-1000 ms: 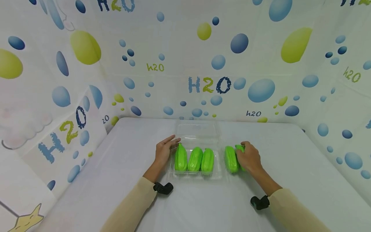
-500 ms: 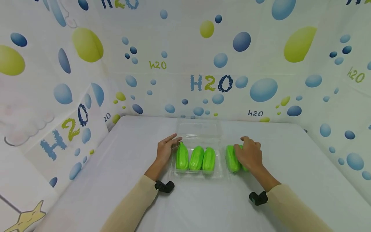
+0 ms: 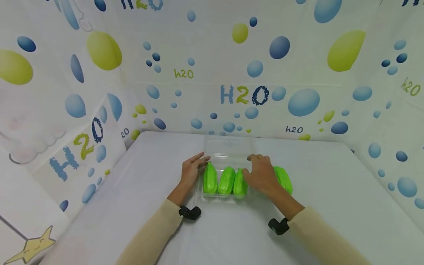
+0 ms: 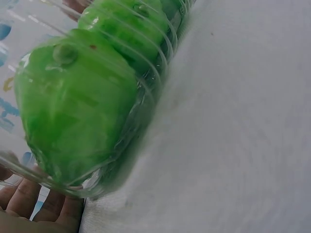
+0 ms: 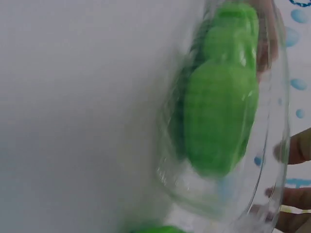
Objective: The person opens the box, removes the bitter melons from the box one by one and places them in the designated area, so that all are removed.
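Observation:
A clear plastic tray (image 3: 218,197) sits mid-table with three bright green gourds (image 3: 226,180) side by side in it. My left hand (image 3: 192,169) rests flat against the tray's left side, fingers straight; its fingers (image 4: 24,208) show behind the clear wall beside the nearest gourd (image 4: 73,107). My right hand (image 3: 260,176) lies over the tray's right part, fingers stretched forward. What is under its palm is hidden. In the right wrist view the tray wall (image 5: 218,204) and a gourd (image 5: 218,116) fill the frame. A further gourd (image 3: 284,180) lies on the table just right of that hand.
The tray's clear lid (image 3: 228,145) lies open behind it. The white table (image 3: 331,206) is walled on three sides by bubble-patterned sheets (image 3: 241,73). A small black camera is strapped at each wrist (image 3: 190,212).
My right hand has moved left from the two loose gourds onto the tray's right part. Only one loose gourd now shows beside it. The left hand has stayed put.

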The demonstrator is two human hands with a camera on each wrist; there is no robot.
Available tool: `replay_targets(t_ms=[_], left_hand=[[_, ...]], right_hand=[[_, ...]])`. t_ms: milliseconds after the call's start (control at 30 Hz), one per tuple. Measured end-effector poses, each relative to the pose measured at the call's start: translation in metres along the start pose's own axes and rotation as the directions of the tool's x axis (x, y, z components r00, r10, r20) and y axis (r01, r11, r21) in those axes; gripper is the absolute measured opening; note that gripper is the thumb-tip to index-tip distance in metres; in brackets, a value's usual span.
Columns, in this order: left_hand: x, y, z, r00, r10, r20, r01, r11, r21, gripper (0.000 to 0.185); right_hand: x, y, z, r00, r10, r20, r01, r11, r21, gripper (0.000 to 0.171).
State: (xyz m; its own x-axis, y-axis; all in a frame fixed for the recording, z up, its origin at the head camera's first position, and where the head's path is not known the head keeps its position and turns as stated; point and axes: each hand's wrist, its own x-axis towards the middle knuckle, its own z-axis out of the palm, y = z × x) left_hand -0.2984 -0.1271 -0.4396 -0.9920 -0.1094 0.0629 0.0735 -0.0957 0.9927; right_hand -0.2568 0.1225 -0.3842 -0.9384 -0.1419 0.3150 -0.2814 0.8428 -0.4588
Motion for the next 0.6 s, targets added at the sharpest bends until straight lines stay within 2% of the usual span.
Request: replay_targets(t_ms=[133, 267, 367, 400, 600], left_hand=[[0.001, 0.0, 0.001, 1.0, -0.002, 0.006, 0.002, 1.0, -0.009, 0.042], [0.0, 0.0, 0.002, 1.0, 0.001, 0.015, -0.001, 1.0, -0.016, 0.042], [0.001, 0.0, 0.002, 1.0, 0.013, 0.019, -0.013, 1.0, -0.018, 0.042], [-0.001, 0.004, 0.002, 1.0, 0.008, 0.025, -0.008, 1.0, -0.025, 0.042], [0.0, 0.005, 0.002, 0.999, 0.015, 0.029, -0.014, 0.999, -0.041, 0.042]], right_hand=[[0.001, -0.012, 0.005, 0.99, 0.04, 0.134, -0.033, 0.998, -0.057, 0.048], [0.002, -0.016, 0.012, 0.97, 0.076, 0.229, -0.055, 0.994, -0.096, 0.033], [0.002, -0.017, 0.017, 0.958, 0.085, 0.272, -0.064, 0.994, -0.087, 0.023], [0.002, -0.018, 0.019, 0.954, 0.089, 0.287, -0.068, 0.994, -0.081, 0.023], [0.002, -0.025, 0.024, 0.941, 0.094, 0.324, -0.075, 0.995, -0.072, 0.023]])
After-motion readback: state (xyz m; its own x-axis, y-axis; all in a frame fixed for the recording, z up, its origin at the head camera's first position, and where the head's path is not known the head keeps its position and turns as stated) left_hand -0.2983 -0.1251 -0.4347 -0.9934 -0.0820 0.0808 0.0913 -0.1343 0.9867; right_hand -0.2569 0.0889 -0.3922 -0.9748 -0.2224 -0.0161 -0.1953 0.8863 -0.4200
